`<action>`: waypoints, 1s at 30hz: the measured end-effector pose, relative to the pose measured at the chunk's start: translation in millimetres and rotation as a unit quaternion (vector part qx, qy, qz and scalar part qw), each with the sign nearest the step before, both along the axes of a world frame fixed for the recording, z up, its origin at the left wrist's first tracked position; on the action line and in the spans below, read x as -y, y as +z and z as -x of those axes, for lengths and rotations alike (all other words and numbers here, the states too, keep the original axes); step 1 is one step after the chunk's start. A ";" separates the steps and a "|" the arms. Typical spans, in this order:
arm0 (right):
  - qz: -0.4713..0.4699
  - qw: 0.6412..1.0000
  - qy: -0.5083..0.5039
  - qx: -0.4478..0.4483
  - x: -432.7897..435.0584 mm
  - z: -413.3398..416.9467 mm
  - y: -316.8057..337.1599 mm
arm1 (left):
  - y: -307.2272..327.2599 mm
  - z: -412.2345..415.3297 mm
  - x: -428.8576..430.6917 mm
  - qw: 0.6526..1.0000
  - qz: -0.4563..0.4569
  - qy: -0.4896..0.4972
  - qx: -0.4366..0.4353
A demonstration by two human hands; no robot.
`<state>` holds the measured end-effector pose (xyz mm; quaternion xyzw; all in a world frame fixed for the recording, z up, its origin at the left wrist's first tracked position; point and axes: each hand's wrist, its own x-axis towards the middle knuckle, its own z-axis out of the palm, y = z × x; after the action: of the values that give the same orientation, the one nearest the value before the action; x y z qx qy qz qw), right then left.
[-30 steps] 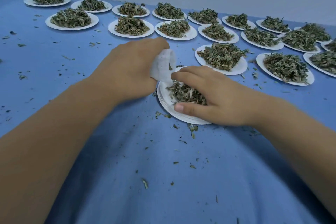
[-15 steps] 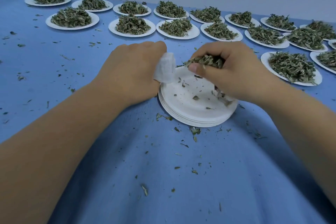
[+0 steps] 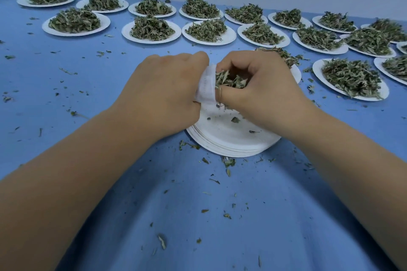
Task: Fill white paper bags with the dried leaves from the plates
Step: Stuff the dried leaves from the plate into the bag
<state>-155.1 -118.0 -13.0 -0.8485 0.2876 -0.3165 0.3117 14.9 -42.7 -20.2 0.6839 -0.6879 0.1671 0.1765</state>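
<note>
Left hand grips paper bag, right hand pinches dried leaves above stacked plates, heaped plates beyond.

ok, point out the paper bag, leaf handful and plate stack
paper bag [image 3: 206, 87]: head view, its white side wall.
leaf handful [image 3: 229, 80]: head view, middle of the clump.
plate stack [image 3: 226, 137]: head view, bare top plate.
</note>
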 end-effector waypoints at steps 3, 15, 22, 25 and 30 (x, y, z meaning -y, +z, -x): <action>-0.056 0.998 0.024 0.011 -2.2 0.8 0.7 | -0.3 0.8 0.6 1.000 -0.007 0.001 -0.007; -0.056 0.983 0.108 -0.137 13.2 37.5 21.3 | 2.7 2.8 -3.9 0.998 -0.047 0.007 0.046; 0.083 0.972 0.072 -0.210 6.5 37.4 12.6 | 6.6 5.7 -0.3 0.994 -0.069 -0.020 0.080; 0.031 0.990 0.050 -0.129 4.2 34.0 14.0 | 8.4 6.2 -0.4 0.993 -0.073 -0.023 0.089; 0.031 0.996 0.001 -0.084 -1.6 27.1 14.6 | 8.2 9.4 0.0 0.995 -0.064 -0.028 0.068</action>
<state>-182.2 -116.5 1.5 -0.8818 0.3020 -0.2526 0.2598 5.5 -42.7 -11.9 0.6614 -0.7264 0.1635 0.0900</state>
